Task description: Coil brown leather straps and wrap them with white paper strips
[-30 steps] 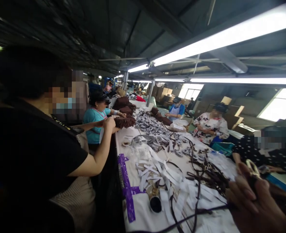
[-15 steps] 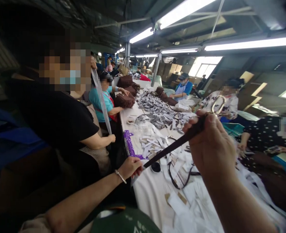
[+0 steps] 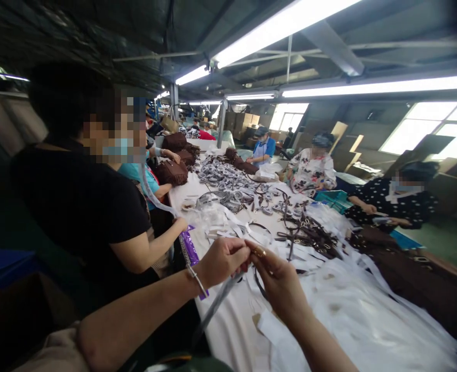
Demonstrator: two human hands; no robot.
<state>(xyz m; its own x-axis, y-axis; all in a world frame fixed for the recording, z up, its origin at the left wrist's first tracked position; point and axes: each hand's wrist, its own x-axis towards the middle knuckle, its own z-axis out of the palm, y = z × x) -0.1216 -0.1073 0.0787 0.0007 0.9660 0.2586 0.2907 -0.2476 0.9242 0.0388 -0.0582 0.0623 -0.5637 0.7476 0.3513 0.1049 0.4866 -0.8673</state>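
My left hand (image 3: 224, 262), a bracelet at its wrist, is closed in a pinch at the middle of the view. From it a greyish, see-through plastic sleeve (image 3: 217, 302) hangs down toward me, with something dark apparently inside. My right hand (image 3: 277, 271) meets the left one, fingertips to fingertips. A bit of gold metal fitting (image 3: 259, 252) shows at its fingers, on the end of the dark strap; most of the strap is hidden. Below both hands lies the white table (image 3: 228, 330).
Brown straps with gold fittings (image 3: 309, 232) and white strips (image 3: 247, 227) cover the table. A purple packet (image 3: 189, 248) lies at its left edge, clear plastic (image 3: 352, 299) at right. A co-worker in black (image 3: 84, 206) stands close on my left; others work around the table.
My right hand has come down and left to meet my left hand, bringing the gold-fitted strap end along. The strap no longer stretches between them. The view has turned right.
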